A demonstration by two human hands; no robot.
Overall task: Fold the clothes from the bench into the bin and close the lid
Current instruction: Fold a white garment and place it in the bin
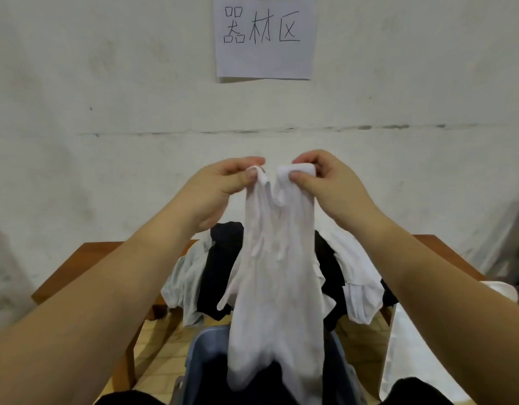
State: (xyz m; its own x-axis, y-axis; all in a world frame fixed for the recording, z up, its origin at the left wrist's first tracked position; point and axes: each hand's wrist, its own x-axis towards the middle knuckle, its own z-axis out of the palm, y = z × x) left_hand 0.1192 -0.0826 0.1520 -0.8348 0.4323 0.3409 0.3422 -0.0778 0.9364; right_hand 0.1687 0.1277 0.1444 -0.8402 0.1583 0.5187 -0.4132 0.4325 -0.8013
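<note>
Above the bin (194, 343), the left hand (220, 185) and right hand (319, 182) each pinch the top edge of a white garment (275, 273), which hangs unfolded. More clothes (348, 273) lie heaped on the tabletop (86, 264). Judged early: most folding remains; no lid is identifiable.

Storeroom: bare wall (106, 83), handwritten sign (264, 36)

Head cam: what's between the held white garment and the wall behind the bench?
In the head view, the white garment pinched by the left hand and right hand hangs before a pile of black and white clothes on the wooden bench.
</note>
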